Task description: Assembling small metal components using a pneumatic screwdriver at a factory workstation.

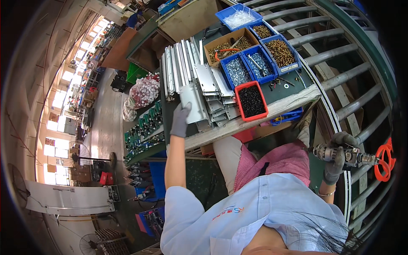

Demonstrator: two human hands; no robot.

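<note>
My left hand (181, 120), in a grey glove, pinches the near left edge of a flat silver metal plate (193, 102), with the thumb on top. The fingers under the edge are hidden. This plate lies at the front of the bench beside stacked metal brackets (216, 91). Off to the right, over the roller conveyor, my gloved right hand (338, 155) is wrapped round a silver metal air tool (352, 157). An orange coiled hose (384, 160) shows at the tool's right end.
Long metal rails (176, 68) lie behind the plate. A red bin (251, 101) of black screws stands at the bench's front edge (272, 108). Behind it are blue bins (280, 53) and a cardboard box (231, 44) of fasteners. Circuit boards (144, 127) lie left; conveyor rollers (344, 76) run right.
</note>
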